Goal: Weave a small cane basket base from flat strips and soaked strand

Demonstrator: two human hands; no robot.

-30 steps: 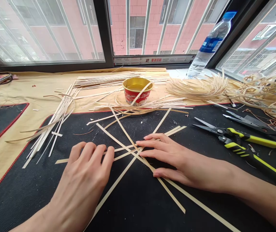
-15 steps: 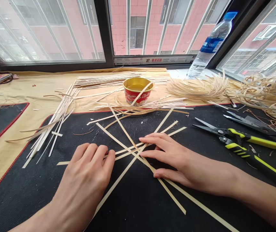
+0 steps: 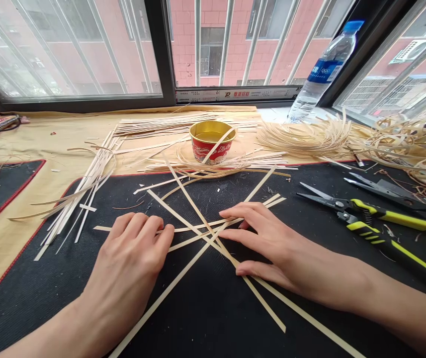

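Both hands lay flat and open, the left hand point(image 3: 130, 258) and right hand point(image 3: 268, 243) pressing crossed bamboo strips point(image 3: 198, 233) onto the black mat point(image 3: 216, 308); only a few strips were crossed, weaving barely begun.

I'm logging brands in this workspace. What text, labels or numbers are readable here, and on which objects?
Window frame sticker: red Chinese characters after a logo, too blurred to quote.
Water bottle: blue label with Olympic rings and white characters, too small to read.
Red cup: white characters on its side, partly hidden, unreadable.
Yellow-handled scissors: no visible text.
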